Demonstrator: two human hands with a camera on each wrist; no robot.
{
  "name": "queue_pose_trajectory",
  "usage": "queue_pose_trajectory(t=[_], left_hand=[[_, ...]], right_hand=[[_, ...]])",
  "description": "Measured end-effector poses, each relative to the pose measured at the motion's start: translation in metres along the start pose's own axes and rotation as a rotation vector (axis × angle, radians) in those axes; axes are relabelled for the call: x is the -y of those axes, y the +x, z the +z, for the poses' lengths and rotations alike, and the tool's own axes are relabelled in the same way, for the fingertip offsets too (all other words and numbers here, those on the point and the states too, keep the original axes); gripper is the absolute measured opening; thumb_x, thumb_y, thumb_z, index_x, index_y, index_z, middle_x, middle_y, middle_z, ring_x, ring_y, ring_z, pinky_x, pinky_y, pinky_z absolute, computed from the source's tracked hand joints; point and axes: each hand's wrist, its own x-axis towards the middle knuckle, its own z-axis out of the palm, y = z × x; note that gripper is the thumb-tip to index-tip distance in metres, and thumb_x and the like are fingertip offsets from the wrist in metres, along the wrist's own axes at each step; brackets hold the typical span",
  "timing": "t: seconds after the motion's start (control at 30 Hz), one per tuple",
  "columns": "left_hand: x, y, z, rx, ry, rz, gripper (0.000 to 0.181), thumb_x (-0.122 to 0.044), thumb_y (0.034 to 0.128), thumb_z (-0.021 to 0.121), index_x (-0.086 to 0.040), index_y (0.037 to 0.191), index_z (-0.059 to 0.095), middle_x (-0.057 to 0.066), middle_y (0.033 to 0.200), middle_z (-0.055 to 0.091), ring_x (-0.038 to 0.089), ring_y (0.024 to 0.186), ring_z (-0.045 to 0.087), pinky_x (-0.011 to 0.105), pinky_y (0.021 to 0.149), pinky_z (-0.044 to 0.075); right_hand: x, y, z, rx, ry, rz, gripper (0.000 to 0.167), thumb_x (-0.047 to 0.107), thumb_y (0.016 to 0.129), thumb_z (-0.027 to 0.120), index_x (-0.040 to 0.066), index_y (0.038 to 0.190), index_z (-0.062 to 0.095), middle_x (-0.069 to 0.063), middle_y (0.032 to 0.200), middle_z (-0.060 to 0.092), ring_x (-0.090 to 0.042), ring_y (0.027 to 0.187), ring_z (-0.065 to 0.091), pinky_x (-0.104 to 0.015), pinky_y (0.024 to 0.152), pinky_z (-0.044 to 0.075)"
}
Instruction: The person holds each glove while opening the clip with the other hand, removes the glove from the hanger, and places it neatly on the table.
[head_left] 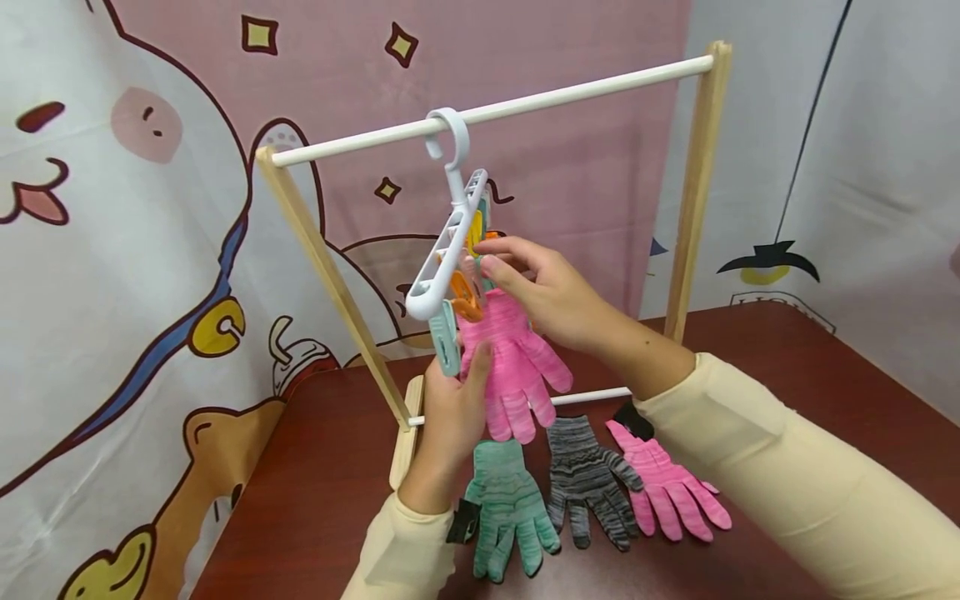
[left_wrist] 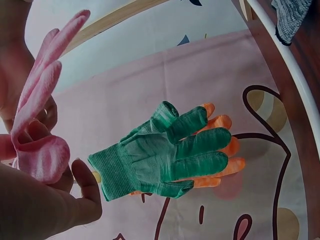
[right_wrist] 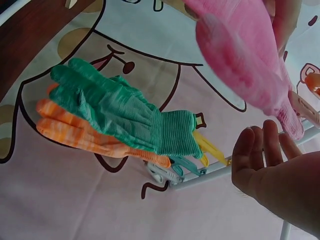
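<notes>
A pink knit glove (head_left: pixel 517 358) hangs by its cuff below a white hanger (head_left: pixel 442 258), beside an orange clip (head_left: pixel 467 297) and a pale pink clip (right_wrist: pixel 303 107). My left hand (head_left: pixel 456 408) grips this glove from the left, thumb across its front and other fingers behind. At the cuff, my right hand (head_left: pixel 558 292) has loosely bent fingers close to the clips; in the right wrist view its fingertips (right_wrist: pixel 270 127) appear to hold nothing. Farther along the hanger, a green glove (left_wrist: pixel 155 155) and an orange glove (right_wrist: pixel 75 130) hang, largely hidden in the head view.
The hanger hooks over the white rod (head_left: pixel 585 93) of a wooden-posted rack. On the dark red table (head_left: pixel 315 492) lie a light green glove (head_left: pixel 506 500), a grey glove (head_left: pixel 585 475) and another pink glove (head_left: pixel 667 483). A teal clip (head_left: pixel 446 337) dangles from the hanger's near end.
</notes>
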Motion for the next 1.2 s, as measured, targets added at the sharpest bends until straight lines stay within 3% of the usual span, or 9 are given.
queue_pose_trajectory(t=[0.1,0.23,0.5,0.83,1.07,1.2], left_hand=[[0.0,0.0,0.0,0.009,0.003,-0.002,0.024,-0.023,0.101,0.059,-0.003,0.114,0.062,0.008,0.089,0.064,0.009,0.08,0.062,0.026,0.074,0.053],[0.0,0.0,0.0,0.014,0.007,0.001,0.024,-0.022,0.1013,0.058,-0.004,0.117,0.063,0.015,0.095,0.069,0.01,0.081,0.066,0.028,0.076,0.056],[0.001,-0.001,-0.001,0.008,0.013,0.009,0.026,-0.023,0.101,0.058,-0.004,0.119,0.063,0.013,0.101,0.07,0.011,0.089,0.066,0.029,0.082,0.055],[-0.002,-0.001,-0.001,0.017,0.011,0.006,0.025,-0.023,0.101,0.058,-0.005,0.119,0.063,0.012,0.101,0.071,0.011,0.09,0.067,0.029,0.082,0.056],[-0.003,-0.002,0.001,0.029,0.016,-0.031,0.023,-0.024,0.101,0.058,-0.005,0.111,0.064,0.008,0.088,0.065,0.009,0.076,0.062,0.026,0.072,0.053],[-0.003,-0.003,0.003,0.032,-0.007,-0.043,0.021,-0.023,0.1007,0.059,-0.004,0.108,0.063,0.004,0.084,0.062,0.008,0.072,0.061,0.025,0.069,0.052]], right_hand=[[0.0,0.003,0.003,-0.007,0.019,-0.01,0.041,0.029,0.105,0.05,0.011,0.142,0.053,-0.008,0.133,0.063,-0.026,0.115,0.062,-0.044,0.1,0.05],[0.001,0.007,0.006,-0.015,0.037,-0.023,0.04,0.029,0.104,0.052,0.01,0.14,0.056,-0.008,0.131,0.064,-0.023,0.112,0.063,-0.042,0.099,0.05],[0.001,0.014,0.01,-0.033,0.081,-0.04,0.035,0.023,0.102,0.058,0.006,0.131,0.063,-0.01,0.119,0.069,-0.02,0.102,0.065,-0.034,0.092,0.053],[0.002,0.017,0.01,-0.048,0.103,-0.064,0.026,0.019,0.101,0.06,0.005,0.121,0.068,-0.008,0.1,0.068,-0.018,0.09,0.061,-0.028,0.081,0.051],[0.004,0.017,0.009,-0.042,0.085,-0.081,0.023,0.018,0.102,0.058,0.004,0.117,0.068,-0.008,0.091,0.064,-0.018,0.085,0.058,-0.027,0.075,0.049],[0.005,0.017,0.008,-0.05,0.054,-0.076,0.024,0.019,0.102,0.058,0.004,0.118,0.068,-0.008,0.094,0.066,-0.018,0.086,0.059,-0.028,0.078,0.05]])
